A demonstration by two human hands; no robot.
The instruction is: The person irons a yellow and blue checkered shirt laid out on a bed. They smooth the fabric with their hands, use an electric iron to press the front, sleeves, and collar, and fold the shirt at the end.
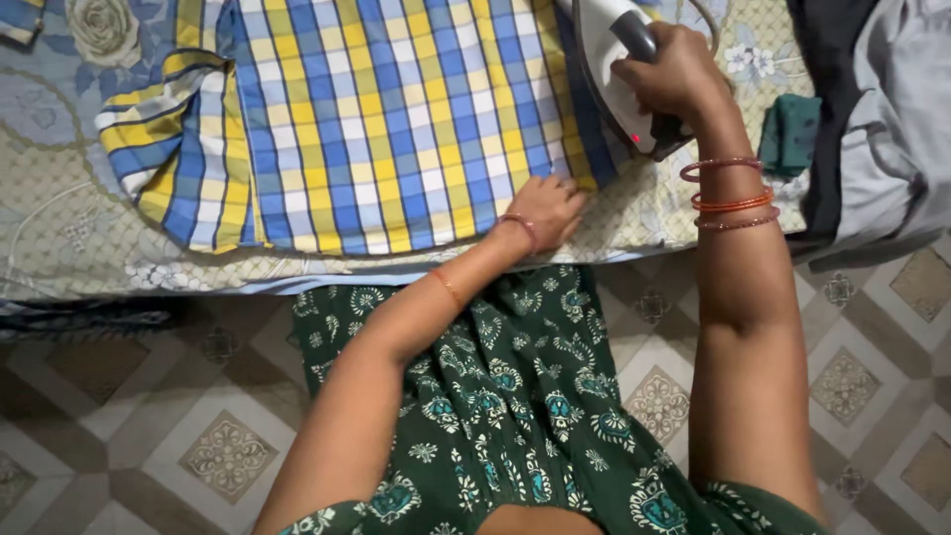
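Right hand (pixel 674 74): fingers clenched round the dark handle of a white iron (pixel 619 59), wrist w/ three orange-red bangles (pixel 731 194).
Iron: sits at the right edge of the checked shirt (pixel 396 119), tilted, sole partly on the cloth; small red light low on its body. Cord (pixel 705 25) loops up behind the hand, top cut off by the frame.
Left hand (pixel 545 210): flat, palm down, fingers released and spread on the shirt's lower right hem, pinning it; thin band at the wrist.
Shirt: blue/yellow/white check, spread across a floral bed sheet (pixel 59 228); one sleeve folded over at left.
Nearby: small dark green cloth (pixel 792 134) just right of the iron; grey and black garment (pixel 872 129) at far right, prob. folded, hard to tell.
Below: green printed dress (pixel 515 396), patterned tile floor (pixel 198 436).
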